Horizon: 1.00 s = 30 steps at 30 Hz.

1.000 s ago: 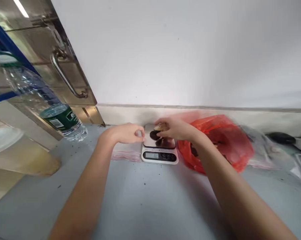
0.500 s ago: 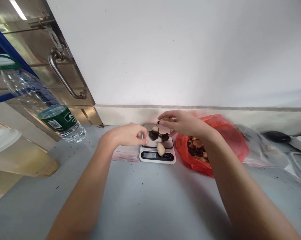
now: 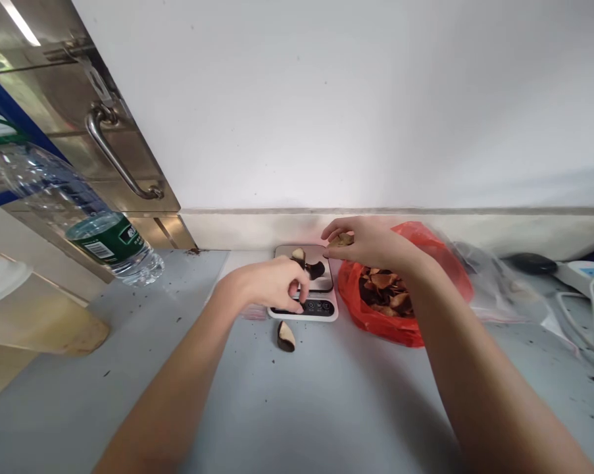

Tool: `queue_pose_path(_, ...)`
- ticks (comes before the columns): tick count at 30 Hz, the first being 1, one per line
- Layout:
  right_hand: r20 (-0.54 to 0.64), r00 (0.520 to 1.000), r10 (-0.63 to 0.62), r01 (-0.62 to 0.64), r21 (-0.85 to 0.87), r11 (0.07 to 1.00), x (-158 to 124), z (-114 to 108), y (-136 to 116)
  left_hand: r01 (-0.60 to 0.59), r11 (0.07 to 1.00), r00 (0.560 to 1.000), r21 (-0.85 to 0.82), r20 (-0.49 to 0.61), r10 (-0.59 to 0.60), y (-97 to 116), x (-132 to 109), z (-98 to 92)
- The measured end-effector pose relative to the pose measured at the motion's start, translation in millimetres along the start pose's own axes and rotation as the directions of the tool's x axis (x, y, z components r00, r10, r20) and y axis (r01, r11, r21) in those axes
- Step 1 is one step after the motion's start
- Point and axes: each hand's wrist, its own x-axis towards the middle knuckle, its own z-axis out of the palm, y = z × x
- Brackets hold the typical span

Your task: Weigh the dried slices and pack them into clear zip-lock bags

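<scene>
A small white kitchen scale (image 3: pixel 321 307) stands on the grey counter by the wall, with dark and pale dried slices (image 3: pixel 315 268) on its steel platform. One slice (image 3: pixel 285 336) lies on the counter just in front of the scale. My left hand (image 3: pixel 272 286) hovers over the scale's left front corner, fingers curled with the tips down near the display. My right hand (image 3: pixel 366 240) is raised behind the scale's right side and pinches a tan slice (image 3: pixel 341 240). To the right, an open red plastic bag (image 3: pixel 405 326) holds several more slices.
A plastic water bottle (image 3: pixel 74 210) stands at the left beside a steel cabinet door with a handle (image 3: pixel 116 161). A clear plastic bag (image 3: pixel 504 299), a white power strip (image 3: pixel 585 273) and cables lie at the right. Dark crumbs dot the grey counter (image 3: pixel 297 408).
A slice has dropped off the scale onto the counter in front of it. My left hand moved right and down over the scale's front; my right hand lifted toward the bag with a slice.
</scene>
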Motion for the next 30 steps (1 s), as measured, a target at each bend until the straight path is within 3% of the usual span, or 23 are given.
queue_pose_path(2,0.024,1.0,-0.006,0.006,0.002,1.0,-1.8,-0.7,-0.6,0.098,0.995,0.995,-0.013,0.007,-0.098,0.8,-9.4,-5.9)
queue_pose_path(5,0.08,0.996,-0.027,0.024,0.036,0.999,-1.3,3.2,-1.0,0.252,0.968,0.957,-0.018,0.154,-0.246,5.3,-20.4,-9.4)
queue_pose_path(7,0.125,0.99,-0.071,0.06,0.093,0.994,2.0,10.0,0.5,0.283,0.959,0.937,0.026,0.207,-0.282,10.4,-22.8,-6.5)
queue_pose_path(11,0.143,0.974,-0.176,0.152,0.166,0.974,11.8,25.9,5.8,0.274,0.956,0.935,0.102,0.203,-0.29,19.2,-18.1,5.6)
queue_pose_path(15,0.114,0.982,-0.15,0.129,0.174,0.976,15.5,31.6,7.5,0.253,0.962,0.942,0.104,0.201,-0.27,20.3,-13.1,12.9)
queue_pose_path(22,0.041,0.997,-0.068,0.061,0.147,0.987,8.9,22.6,3.8,0.232,0.968,0.947,0.099,0.205,-0.248,15.4,-10.3,12.3)
queue_pose_path(30,-0.054,0.994,-0.091,0.096,0.112,0.989,5.5,13.2,5.2,0.238,0.967,0.952,0.087,0.179,-0.25,16.5,-13.3,8.4)
